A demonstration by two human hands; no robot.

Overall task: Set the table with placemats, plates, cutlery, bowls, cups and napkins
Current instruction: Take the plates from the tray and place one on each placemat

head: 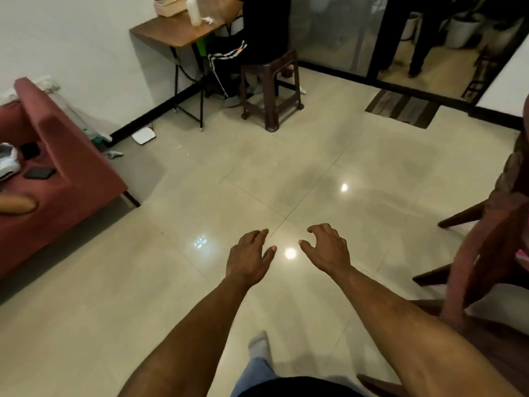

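Left to right. Sofa (71, 156), red, at far left w/ a dark phone (39, 173) and a white bundle (7, 163) on the seat; none of it is tableware. Behind it, a small desk (171, 31) by the wall carries a woven box (169, 5) (contents not visible, something pale sticks up at the top edge) and a milky bottle (194, 11), upright, cap on, fill level can't tell. A person sits there on a brown stool (272, 90).

Centre: bare tile floor (315, 167). Left hand (249, 257) out front, fingers straight and relaxed, holding nothing. Right hand (326, 249) just beside it, apart, fingers loosely curled, also holding nothing. Sock foot (259, 343) below, mid-step by the look.

Right edge: wooden chair (486, 239), partly cut off.

Task things: no placemats, plates, cutlery, bowls, cups or napkins in view, and no dining table either; likely off-frame, so setting seems not yet started or between trips.

Handling, as a guess only: plates and bowls prob. stiff, breakable, a bit heavy, so take by the rim w/ both hands; cups by the body or handle; cutlery by the handles; placemats and napkins light and floppy, pinch at an edge or corner.
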